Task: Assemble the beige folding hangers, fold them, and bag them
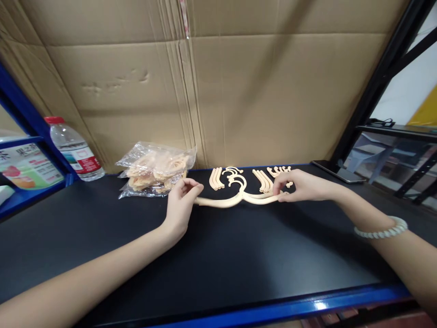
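A beige plastic clothes hanger [222, 203] with a curved hook at its centre is held out over the black tabletop. My left hand [179, 206] pinches the tip of its left arm between thumb and fingers. At the other end, my right hand [299, 186] is closed on the tip of the right arm. Just behind the hanger lie a row of matching curved arm pieces [216, 178], several loose hooks [233, 171], a second row of arm pieces [262, 181] and some small curved pieces [278, 171], partly hidden by my right hand.
A clear plastic bag [155, 168] of beige parts sits behind my left hand. Further left stands a water bottle [77, 150] with a red cap. A flat dark device [337, 172] lies at the back right. Cardboard [273, 91] walls the back; a blue edge [290, 307] runs along the front.
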The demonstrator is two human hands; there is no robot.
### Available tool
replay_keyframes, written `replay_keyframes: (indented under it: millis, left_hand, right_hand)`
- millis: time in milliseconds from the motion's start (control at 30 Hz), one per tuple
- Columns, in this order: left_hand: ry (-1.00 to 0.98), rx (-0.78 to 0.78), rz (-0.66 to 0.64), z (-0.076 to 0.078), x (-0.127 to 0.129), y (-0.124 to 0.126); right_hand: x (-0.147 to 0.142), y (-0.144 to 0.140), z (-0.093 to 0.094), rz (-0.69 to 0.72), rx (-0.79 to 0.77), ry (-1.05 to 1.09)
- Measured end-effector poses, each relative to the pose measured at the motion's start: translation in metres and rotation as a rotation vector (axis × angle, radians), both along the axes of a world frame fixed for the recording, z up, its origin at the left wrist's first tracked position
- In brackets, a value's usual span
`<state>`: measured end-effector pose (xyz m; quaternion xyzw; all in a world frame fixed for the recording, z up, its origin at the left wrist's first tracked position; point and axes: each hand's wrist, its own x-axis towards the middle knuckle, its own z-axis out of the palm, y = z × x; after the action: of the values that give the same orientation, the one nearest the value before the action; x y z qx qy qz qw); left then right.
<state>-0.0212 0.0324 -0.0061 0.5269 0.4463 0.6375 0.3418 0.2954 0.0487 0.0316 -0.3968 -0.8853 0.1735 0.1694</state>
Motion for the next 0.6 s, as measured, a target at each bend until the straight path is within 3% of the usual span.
replay_keyframes:
  millis: [67,133,233,333,400,600]
  left_hand:
    - [0.067,0.049,0.019,-0.001,-0.001,-0.001]
    - [0.262,0.088,-0.008,-0.001,0.000,-0.004]
    - [0.640,0.176,-0.130,0.000,0.003,-0.011]
    - [0.890,0.299,-0.285,-0.001,0.005,-0.016]
    - [0.983,0.322,-0.339,-0.003,0.005,-0.016]
    - [1.105,0.337,-0.325,-0.010,0.003,-0.011]
  right_hand:
    - [0.003,0.003,-0.002,-0.034,0.037,-0.056]
    - [0.004,0.004,-0.003,-0.053,0.059,-0.080]
    - [0.003,0.003,-0.003,-0.042,0.029,-0.094]
    - [0.002,0.001,-0.002,-0.049,0.011,-0.151]
    - [0.003,0.002,-0.003,-0.075,0.023,-0.203]
    - [0.005,0.003,-0.004,-0.106,0.034,-0.203]
